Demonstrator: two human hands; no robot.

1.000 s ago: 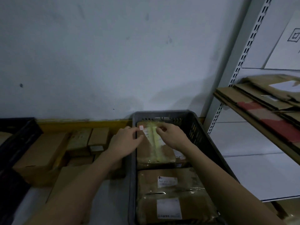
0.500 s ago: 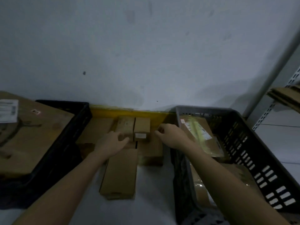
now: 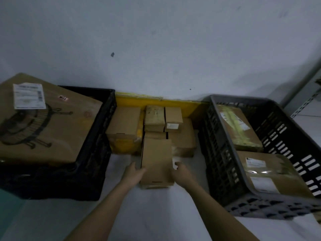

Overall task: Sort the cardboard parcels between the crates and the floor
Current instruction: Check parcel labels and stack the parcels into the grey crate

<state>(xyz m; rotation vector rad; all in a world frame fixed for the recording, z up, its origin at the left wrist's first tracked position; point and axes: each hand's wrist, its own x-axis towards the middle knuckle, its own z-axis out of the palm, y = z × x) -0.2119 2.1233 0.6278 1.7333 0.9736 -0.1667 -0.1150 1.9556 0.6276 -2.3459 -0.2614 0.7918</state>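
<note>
Both your hands have left the grey crate (image 3: 224,153) on the right and have come down to the floor (image 3: 156,214) between the two crates, and your view has turned left with them. Now your left hand (image 3: 132,174) and your right hand (image 3: 180,173) press the two long sides of the plain cardboard parcel (image 3: 156,162), near its near end. Your fingers (image 3: 177,165) are curled against the side walls and grip it from both sides; how far they reach under it I cannot tell. This parcel lies on the floor, its long axis running from you toward the wall, and its far end rests against the heap of smaller boxes (image 3: 163,119). Both hands are equally close, so I judge that a lift with two hands, straight up and a little toward you, will free it from the heap. It is matte brown cardboard, rectangular, with sharp edges and a small slot on the near face. In the grey crate, the parcels look glossy, with tape and white labels. On the left, the black crate (image 3: 97,153) carries a large tilted carton (image 3: 52,129).
</note>
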